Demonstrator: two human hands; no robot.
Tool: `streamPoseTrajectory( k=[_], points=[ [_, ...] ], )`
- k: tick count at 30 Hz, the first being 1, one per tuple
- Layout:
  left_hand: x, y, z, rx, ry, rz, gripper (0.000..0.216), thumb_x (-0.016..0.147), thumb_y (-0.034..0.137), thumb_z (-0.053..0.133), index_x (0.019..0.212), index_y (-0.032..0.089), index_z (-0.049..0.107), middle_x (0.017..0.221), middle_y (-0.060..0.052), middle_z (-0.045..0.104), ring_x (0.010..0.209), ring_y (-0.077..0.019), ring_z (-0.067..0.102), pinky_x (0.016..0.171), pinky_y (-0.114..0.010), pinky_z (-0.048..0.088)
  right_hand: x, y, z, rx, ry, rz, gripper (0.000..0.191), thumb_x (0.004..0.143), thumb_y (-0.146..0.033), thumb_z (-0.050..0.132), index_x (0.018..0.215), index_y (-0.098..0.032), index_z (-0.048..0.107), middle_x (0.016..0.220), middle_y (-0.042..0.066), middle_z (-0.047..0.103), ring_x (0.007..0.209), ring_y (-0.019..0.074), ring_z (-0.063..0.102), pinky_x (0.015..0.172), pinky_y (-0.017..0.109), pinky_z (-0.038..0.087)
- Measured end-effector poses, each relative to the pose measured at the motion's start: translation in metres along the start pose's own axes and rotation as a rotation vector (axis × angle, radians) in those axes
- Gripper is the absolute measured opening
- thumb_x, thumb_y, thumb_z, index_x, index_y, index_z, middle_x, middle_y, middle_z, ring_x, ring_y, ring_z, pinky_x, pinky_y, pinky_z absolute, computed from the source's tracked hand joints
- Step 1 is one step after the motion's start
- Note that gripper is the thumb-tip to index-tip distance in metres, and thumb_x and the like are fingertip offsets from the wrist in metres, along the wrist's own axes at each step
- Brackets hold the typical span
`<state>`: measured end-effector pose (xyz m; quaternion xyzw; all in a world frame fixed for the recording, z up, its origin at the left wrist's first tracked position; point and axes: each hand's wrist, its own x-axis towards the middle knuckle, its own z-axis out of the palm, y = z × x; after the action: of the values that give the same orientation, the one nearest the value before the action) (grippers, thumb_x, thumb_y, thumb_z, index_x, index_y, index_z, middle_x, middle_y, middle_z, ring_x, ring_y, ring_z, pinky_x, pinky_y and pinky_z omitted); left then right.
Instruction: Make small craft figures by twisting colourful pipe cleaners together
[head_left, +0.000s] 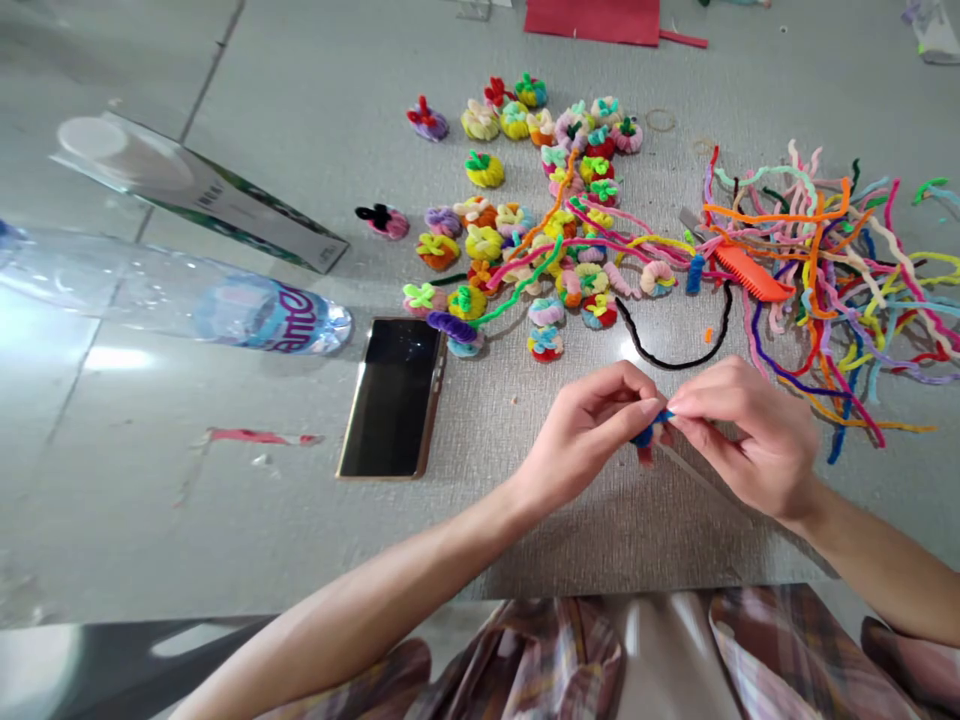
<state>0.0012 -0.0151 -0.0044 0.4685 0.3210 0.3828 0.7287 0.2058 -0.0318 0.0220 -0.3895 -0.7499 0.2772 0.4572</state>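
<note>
Grey table (225,520). Tangle of loose pipe cleaners (825,260) lies far right of the phone (394,395). A cluster of small coiled pieces (540,210) sits just beyond the phone, within arm's reach. Right of the phone, left hand (592,430) and right hand (750,440) meet with wrists raised off the table. Both sets of fingertips are pinched tight on a blue pipe-cleaner piece (649,432), steadying it from both sides. It is possibly wound on a thin stick, but the view is poor.

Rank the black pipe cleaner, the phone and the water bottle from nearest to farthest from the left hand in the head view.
1. Black pipe cleaner, just beyond the left hand, slightly right.
2. Phone, to its left.
3. Water bottle, farther left and beyond.
</note>
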Motion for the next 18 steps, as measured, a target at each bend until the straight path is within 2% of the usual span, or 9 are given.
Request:
streamPoseTrajectory(
  k=[1,2,5,8,11,15,18],
  points=[
    [0.0000,0.0000,-0.0007,0.164,0.052,0.110,0.024,0.105,0.038,0.072,0.091,0.020,0.066,0.083,-0.002,0.073,0.065,-0.0128,0.068,0.058,-0.025,0.058,0.0007,-0.0010,0.0000,-0.006,0.011,0.083,0.011,0.102,-0.016,0.070,0.102,-0.026,0.074,0.090,0.002,0.077,0.082,0.0185,0.072,0.075,0.035,0.057],
    [0.0000,-0.0002,-0.0013,0.326,0.098,0.222,0.019,0.106,0.032,0.071,0.091,0.019,0.068,0.086,-0.003,0.074,0.069,-0.0127,0.069,0.063,-0.026,0.059,0.0010,-0.0018,0.0001,0.018,0.000,0.201,0.011,0.104,-0.023,0.069,0.094,-0.024,0.072,0.083,0.002,0.072,0.075,0.0168,0.068,0.068,0.032,0.054],
    [-0.0002,-0.0018,-0.0018,0.671,0.160,0.502,0.010,0.104,0.016,0.071,0.095,0.020,0.071,0.094,-0.004,0.078,0.085,-0.0150,0.073,0.077,-0.028,0.061,0.0012,-0.0016,0.0008,0.234,-0.129,0.594,0.044,0.109,-0.050,0.061,0.075,-0.022,0.063,0.064,-0.002,0.055,0.055,0.0119,0.050,0.050,0.028,0.038],
    [-0.0013,-0.0034,-0.0001,0.774,0.141,0.572,0.007,0.104,0.013,0.070,0.101,0.020,0.071,0.099,-0.005,0.079,0.092,-0.0161,0.076,0.082,-0.029,0.062,0.0008,0.0019,0.0017,0.434,-0.231,0.796,0.051,0.103,-0.061,0.066,0.072,-0.021,0.060,0.061,-0.004,0.051,0.052,0.0106,0.046,0.046,0.025,0.034],
    [-0.0025,-0.0035,0.0017,0.762,0.139,0.486,0.008,0.102,0.013,0.068,0.104,0.020,0.070,0.101,-0.006,0.081,0.089,-0.0172,0.077,0.078,-0.030,0.062,0.0004,0.0048,0.0021,0.447,-0.258,0.824,0.044,0.101,-0.053,0.072,0.074,-0.020,0.062,0.062,-0.005,0.053,0.054,0.0098,0.047,0.047,0.024,0.034],
    [-0.0026,-0.0023,0.0019,0.693,0.144,0.368,0.010,0.097,0.011,0.070,0.099,0.021,0.070,0.104,-0.007,0.083,0.084,-0.0174,0.076,0.069,-0.030,0.060,0.0003,0.0043,0.0011,0.377,-0.236,0.787,0.042,0.105,-0.046,0.066,0.073,-0.020,0.059,0.062,-0.005,0.050,0.053,0.0093,0.045,0.048,0.024,0.032],
    [-0.0019,-0.0021,0.0014,0.648,0.144,0.343,0.007,0.099,0.013,0.071,0.099,0.020,0.072,0.106,-0.008,0.082,0.085,-0.0177,0.077,0.068,-0.029,0.061,0.0004,0.0027,0.0012,0.284,-0.217,0.716,0.039,0.106,-0.043,0.063,0.074,-0.021,0.061,0.061,-0.005,0.050,0.052,0.0094,0.044,0.048,0.025,0.031]
  ],
)
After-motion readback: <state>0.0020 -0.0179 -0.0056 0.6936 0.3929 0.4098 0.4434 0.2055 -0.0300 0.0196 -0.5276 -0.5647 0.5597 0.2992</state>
